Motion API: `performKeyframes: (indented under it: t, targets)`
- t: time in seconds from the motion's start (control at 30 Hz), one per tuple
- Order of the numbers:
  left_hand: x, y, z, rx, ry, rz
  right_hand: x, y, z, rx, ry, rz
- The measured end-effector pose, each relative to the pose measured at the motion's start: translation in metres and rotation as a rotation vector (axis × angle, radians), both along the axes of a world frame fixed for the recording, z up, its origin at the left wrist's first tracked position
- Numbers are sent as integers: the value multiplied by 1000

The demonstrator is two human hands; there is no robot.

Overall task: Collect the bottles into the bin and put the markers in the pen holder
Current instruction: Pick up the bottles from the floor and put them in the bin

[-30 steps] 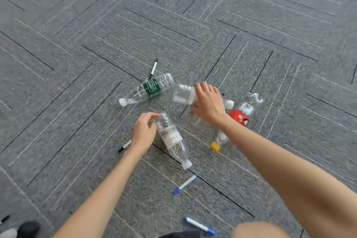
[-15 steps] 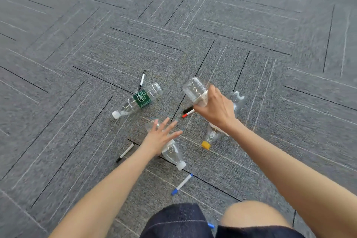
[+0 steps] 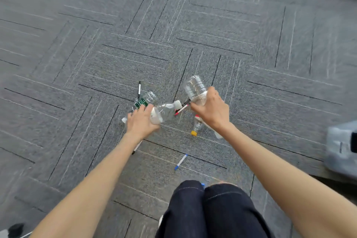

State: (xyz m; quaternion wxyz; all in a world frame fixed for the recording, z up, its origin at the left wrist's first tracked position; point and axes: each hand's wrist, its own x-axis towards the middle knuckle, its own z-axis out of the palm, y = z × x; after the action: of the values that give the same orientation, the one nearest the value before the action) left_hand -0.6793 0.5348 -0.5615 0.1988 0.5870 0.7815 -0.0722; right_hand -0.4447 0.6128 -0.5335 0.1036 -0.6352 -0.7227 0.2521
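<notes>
The carpet holds the scatter, and a blurred grey container, likely the bin, sits at the right edge, so each hand takes a bottle to save trips.

The right hand wraps the middle of a clear bottle, lifted off the floor; its base points up and away, its long axis running from far-left toward the wrist, the cap end hidden under the palm. The left hand closes around the base of a second bottle; its white cap points right and slightly away, toward the other hand, axis nearly level.

Still lying on the carpet are a green-label bottle, partly behind the left hand and slanting from near-left to far-right, and a yellow-capped bottle under the right wrist, cap toward the person.

The markers are untouched: a red one between the hands, a black one beyond, pointing away, and a blue one nearer the knees, slanted. No pen holder is in view.
</notes>
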Motion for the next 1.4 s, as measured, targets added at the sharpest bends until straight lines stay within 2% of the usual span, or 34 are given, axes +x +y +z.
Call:
performKeyframes:
  t: [0.17,0.33,0.47,0.6,0.93,1.13,1.4]
  targets:
    - [38,9,167,10,-270,107,25,-12,161,-66,25,-134]
    - [89,23,311,24,-456,85,67,-26,307,-122,19,-280]
    - [137,42,397,2,-576,39,110,-32,394,-149,47,-437]
    - [193,72,446,-41,-601,-30,158,-26,447,-180,83,-587]
    - [369,182,499,-99,-627,-201,322,45,496,-157,186,-855]
    - [478,229,505,-170,-697,-329,423,62,489,-192,194,-1085]
    - [615,302,481,-390,-666,-613,519,75,455,-286,376,-1480]
